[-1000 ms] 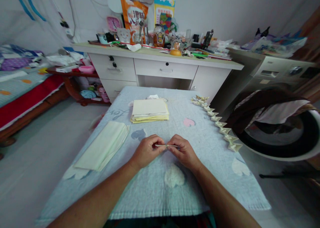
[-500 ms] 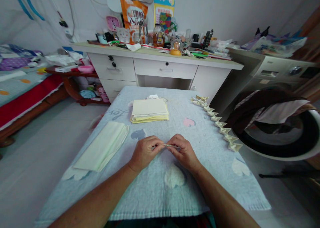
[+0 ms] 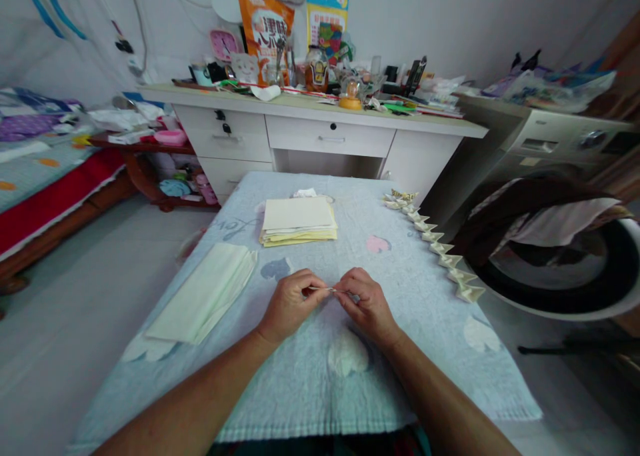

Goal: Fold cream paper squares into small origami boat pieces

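Observation:
Between my two hands is a small piece of folded paper, seen nearly edge-on as a thin pale strip. My left hand pinches its left end between thumb and forefinger. The right end is gripped the same way by my right hand, and the fingertips of both hands almost meet. Most of the paper is hidden by my fingers. Beyond my hands lies a stack of cream and yellow paper sheets. To the left rest some long pale green folded sheets. A row of folded paper pieces runs along the right side.
A blue cloth with heart shapes covers the table. Behind it stands a white desk crowded with jars, a snack bag and a pink clock. At right is a washing machine with its door open; a bed is at left.
Both hands stay in nearly the same place, still pinching the paper. The left fingers have shifted slightly, with a small gap showing between thumb and forefinger.

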Action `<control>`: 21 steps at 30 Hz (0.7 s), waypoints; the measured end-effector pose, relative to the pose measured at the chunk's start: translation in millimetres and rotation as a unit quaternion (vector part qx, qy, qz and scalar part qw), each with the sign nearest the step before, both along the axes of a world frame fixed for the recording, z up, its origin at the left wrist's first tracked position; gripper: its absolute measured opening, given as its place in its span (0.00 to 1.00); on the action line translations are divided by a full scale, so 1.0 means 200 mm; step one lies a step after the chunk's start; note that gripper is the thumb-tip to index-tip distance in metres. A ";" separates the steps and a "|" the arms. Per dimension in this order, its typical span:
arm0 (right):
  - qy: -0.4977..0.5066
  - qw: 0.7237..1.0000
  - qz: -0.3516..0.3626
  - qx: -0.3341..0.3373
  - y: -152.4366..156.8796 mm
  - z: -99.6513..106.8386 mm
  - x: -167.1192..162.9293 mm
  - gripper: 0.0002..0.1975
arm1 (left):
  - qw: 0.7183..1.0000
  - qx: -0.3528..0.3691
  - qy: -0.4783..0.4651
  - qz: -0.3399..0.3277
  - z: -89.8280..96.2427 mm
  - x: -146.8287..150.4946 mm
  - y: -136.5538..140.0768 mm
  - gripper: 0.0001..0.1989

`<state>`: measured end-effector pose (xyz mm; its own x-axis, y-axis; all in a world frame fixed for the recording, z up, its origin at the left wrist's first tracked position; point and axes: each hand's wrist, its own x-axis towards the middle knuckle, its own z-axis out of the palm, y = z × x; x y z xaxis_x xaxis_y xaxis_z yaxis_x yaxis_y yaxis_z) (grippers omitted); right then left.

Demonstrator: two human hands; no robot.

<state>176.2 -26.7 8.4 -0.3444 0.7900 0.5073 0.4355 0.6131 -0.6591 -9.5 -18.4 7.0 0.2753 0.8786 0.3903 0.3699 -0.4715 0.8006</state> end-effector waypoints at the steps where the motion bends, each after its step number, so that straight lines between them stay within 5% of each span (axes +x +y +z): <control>1: -0.006 1.000 0.000 0.002 0.00 -0.01 0.00 0.05 | 1.000 -0.008 0.006 -0.005 -0.01 0.00 0.00 0.03; 12: 0.000 0.999 -0.017 -0.027 0.00 -0.02 0.00 0.02 | 0.998 0.042 0.032 -0.020 0.01 -0.01 0.00 0.05; 21: 0.015 0.998 0.005 -0.065 0.01 -0.03 0.01 0.07 | 0.999 -0.022 0.016 -0.027 0.04 -0.01 0.00 0.06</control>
